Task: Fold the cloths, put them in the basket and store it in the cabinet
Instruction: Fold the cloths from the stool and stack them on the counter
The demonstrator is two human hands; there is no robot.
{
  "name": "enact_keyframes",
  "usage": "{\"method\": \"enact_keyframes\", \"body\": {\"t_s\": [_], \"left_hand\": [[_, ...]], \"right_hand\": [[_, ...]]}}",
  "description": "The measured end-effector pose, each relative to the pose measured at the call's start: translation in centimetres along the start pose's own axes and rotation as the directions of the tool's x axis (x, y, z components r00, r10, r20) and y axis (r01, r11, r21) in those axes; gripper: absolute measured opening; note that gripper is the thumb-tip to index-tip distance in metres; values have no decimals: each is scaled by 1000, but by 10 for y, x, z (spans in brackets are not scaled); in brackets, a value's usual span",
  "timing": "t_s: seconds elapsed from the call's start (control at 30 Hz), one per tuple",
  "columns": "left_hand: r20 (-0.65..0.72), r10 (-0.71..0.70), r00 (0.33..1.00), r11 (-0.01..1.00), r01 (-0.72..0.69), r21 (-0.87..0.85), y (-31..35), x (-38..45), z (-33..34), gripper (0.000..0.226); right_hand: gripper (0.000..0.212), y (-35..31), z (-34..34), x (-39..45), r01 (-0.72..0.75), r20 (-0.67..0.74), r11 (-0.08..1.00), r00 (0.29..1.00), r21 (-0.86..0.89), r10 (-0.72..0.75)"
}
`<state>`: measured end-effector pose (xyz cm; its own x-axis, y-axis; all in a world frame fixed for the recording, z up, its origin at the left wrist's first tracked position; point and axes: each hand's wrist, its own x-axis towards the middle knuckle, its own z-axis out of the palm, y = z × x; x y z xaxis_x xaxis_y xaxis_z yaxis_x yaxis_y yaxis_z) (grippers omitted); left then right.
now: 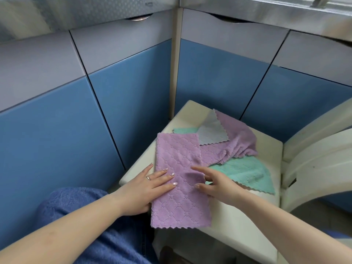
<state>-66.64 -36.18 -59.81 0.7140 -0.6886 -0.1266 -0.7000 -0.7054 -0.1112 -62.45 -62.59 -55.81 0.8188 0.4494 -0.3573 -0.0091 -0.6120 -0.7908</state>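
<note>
no text, no labels — nothing legible

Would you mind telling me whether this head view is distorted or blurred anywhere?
Head view: wide-angle bending curves the cabinet doors toward the edges; soft, even light, faint shadows under both hands; the folded purple cloth is sharp, while the metal counter edge above is smeared.

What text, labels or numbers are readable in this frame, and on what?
None readable. A small dark mark on the metal countertop edge may be lettering, too blurred to read. The cloths, cabinet doors and white stool carry no visible text.
</note>
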Motion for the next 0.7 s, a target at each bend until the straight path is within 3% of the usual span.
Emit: {"method": "enact_keyframes", "body": {"t_s": [0.07,0.2,0.27,0.3,0.37,0.43,0.5,0.6,0.7], "left_hand": [[-51,10,999,999,-12,-39,1,-2,5,68],[-243,-29,970,979,-22,-204,0,-1,9,47],[-327,-189,926,904,33,-427,0,4,4,43],[-321,-322,891,811,85,-579,0,6,1,44],[-158,-546,823,481,154,-863,2,14,-11,52],[-41,-688,725,238,172,-956,0,26,-20,39],[18,-777,629,175,244,-954,-9,41,-27,8],[88,-816,571,93,280,-956,-20,56,-31,34],[147,-803,578,33,288,-957,-29,67,-30,27]], "right_hand": [[33,-3,-1,-5,-39,18,998,999,58,38],[45,-1,-6,-11,-148,72,941,989,305,132],[46,2,-10,-11,-158,64,904,988,398,144],[47,3,-12,-10,-148,51,899,989,413,139],[43,3,-14,-6,-123,17,887,992,444,129],[33,1,-15,-1,-70,-21,869,996,491,92],[20,-2,-17,7,-13,-102,891,993,454,66],[13,-4,-19,29,42,-336,978,941,205,30],[9,-6,-18,51,68,-438,989,899,131,-4]]}}
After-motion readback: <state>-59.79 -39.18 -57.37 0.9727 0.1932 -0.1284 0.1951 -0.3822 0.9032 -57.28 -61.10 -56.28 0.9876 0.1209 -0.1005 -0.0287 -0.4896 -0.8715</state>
